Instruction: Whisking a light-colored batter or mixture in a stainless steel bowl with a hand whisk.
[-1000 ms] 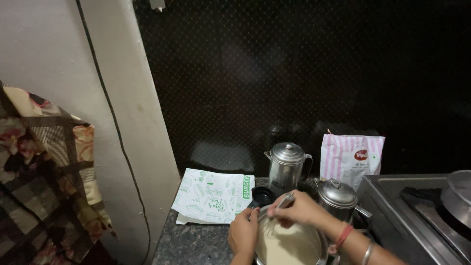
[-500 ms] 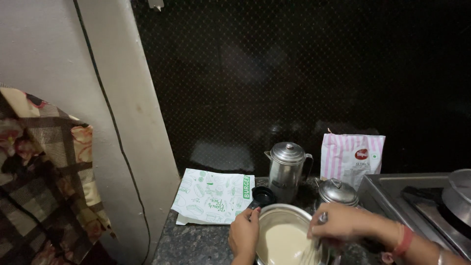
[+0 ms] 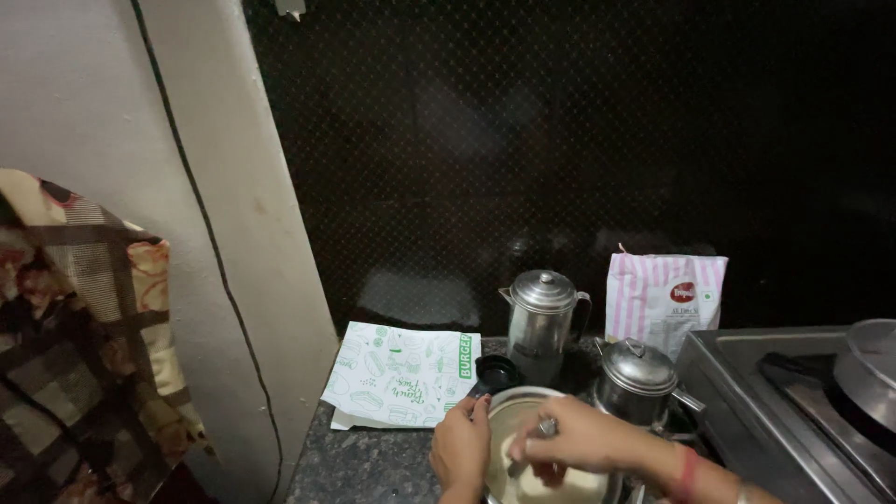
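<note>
A steel bowl of pale batter sits at the counter's front edge. My left hand grips the bowl's left rim. Over the bowl, my right hand is closed on a metal spoon whose lower end dips into the batter. A red bangle circles my right wrist.
Behind the bowl stand a lidded steel jug, a small lidded steel pot and a black cup. A white-and-green printed box lies to the left, a pink striped pouch at the back. A stove with a pan is right; a patterned cloth hangs left.
My right hand with the spoon swung from the bowl's upper middle to its right side, then back over the centre. The left hand stayed on the rim.
</note>
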